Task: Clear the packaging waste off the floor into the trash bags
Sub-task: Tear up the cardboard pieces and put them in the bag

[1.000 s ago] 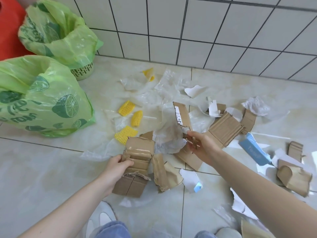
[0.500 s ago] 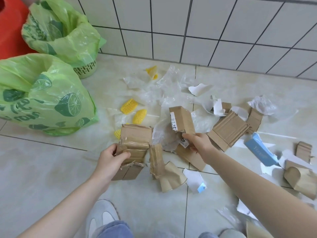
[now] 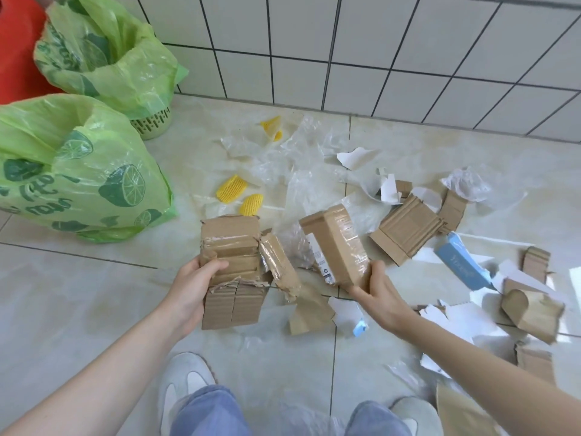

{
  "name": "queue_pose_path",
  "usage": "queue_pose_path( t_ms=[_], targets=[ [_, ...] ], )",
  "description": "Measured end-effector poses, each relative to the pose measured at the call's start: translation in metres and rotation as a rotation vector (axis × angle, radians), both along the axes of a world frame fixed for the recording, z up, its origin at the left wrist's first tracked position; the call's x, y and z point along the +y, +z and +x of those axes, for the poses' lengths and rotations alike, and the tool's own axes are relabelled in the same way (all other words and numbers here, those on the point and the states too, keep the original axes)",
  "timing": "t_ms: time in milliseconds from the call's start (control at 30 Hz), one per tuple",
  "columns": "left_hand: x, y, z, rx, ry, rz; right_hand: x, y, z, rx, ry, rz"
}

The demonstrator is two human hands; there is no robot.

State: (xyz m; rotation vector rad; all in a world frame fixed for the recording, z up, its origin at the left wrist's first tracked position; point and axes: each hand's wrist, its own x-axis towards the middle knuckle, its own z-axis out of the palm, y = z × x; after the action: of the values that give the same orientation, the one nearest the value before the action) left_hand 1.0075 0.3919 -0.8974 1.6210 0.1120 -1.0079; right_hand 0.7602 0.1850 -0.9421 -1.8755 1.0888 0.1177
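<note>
Two green trash bags sit at the left of the frame, the near bag [image 3: 75, 171] in front and the far bag [image 3: 107, 58] in the upper left. In the middle, the left hand [image 3: 191, 287] grips a taped cardboard piece [image 3: 231, 269]; its thumb lies on top and the piece sticks out above and below the hand. Just right of it, the right hand [image 3: 382, 297] pinches a smaller cardboard box [image 3: 338, 247] by its lower corner. I think both should go to the near bag, held tight so loose flaps do not fall. More scraps lie on the floor [image 3: 78, 309] to the right.
</note>
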Motion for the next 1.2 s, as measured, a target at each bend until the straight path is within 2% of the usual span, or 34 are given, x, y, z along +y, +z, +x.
queue_pose_path(
  t_ms=[67, 200, 400, 567, 667, 767, 1000, 1200],
  targets=[
    [-0.002, 0.004, -0.001, -0.005, 0.050, -0.020, 0.015, -0.001, -0.002, 0.026, 0.051, 0.049],
    [-0.002, 0.010, 0.002, 0.005, 0.120, -0.045, 0.045, -0.009, 0.009, 0.113, 0.211, -0.084],
    [0.008, 0.003, 0.006, -0.012, 0.135, -0.004, 0.054, -0.025, 0.034, 0.180, 0.256, -0.184],
    [0.012, -0.010, 0.004, -0.024, 0.110, 0.060, 0.045, -0.031, 0.042, 0.105, 0.172, -0.201],
    [0.012, -0.018, 0.002, -0.014, 0.079, 0.096, 0.029, -0.033, 0.038, 0.125, 0.156, -0.388],
    [0.010, -0.024, -0.001, 0.008, 0.043, 0.107, 0.005, -0.037, 0.030, 0.264, 0.186, -0.573],
    [0.010, -0.030, -0.004, 0.016, -0.034, 0.122, -0.016, -0.045, 0.023, 0.396, 0.293, -0.535],
    [0.016, -0.029, 0.002, 0.002, -0.038, 0.148, -0.016, -0.028, 0.022, 0.379, 0.273, -0.493]
  ],
)
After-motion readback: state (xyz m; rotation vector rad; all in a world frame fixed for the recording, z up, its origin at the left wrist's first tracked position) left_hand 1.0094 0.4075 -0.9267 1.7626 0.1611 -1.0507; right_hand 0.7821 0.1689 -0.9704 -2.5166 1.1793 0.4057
